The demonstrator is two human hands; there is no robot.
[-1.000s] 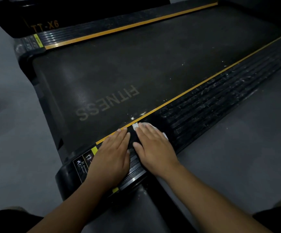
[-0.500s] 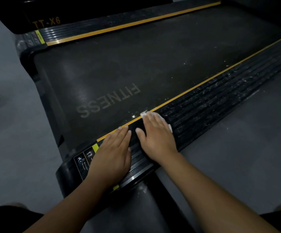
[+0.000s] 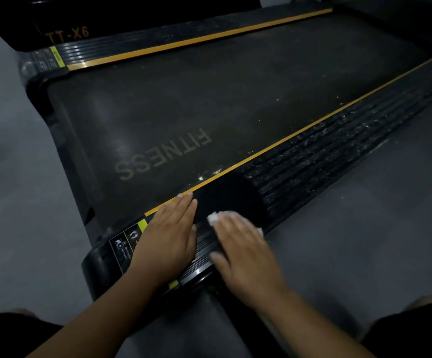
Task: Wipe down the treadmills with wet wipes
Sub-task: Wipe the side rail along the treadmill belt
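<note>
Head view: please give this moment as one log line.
surface: side rail | right hand: presses wet wipe | left hand: flat on rail

black treadmill (image 3: 235,104) with yellow stripes (image 3: 274,146), white wipe (image 3: 213,218), grey floor (image 3: 365,215)

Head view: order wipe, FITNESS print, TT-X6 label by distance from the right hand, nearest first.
1. Wipe: under the fingers of the right hand, on the near rail.
2. FITNESS print: on the belt, ahead and to the left.
3. TT-X6 label: beyond the belt, top left.
</note>
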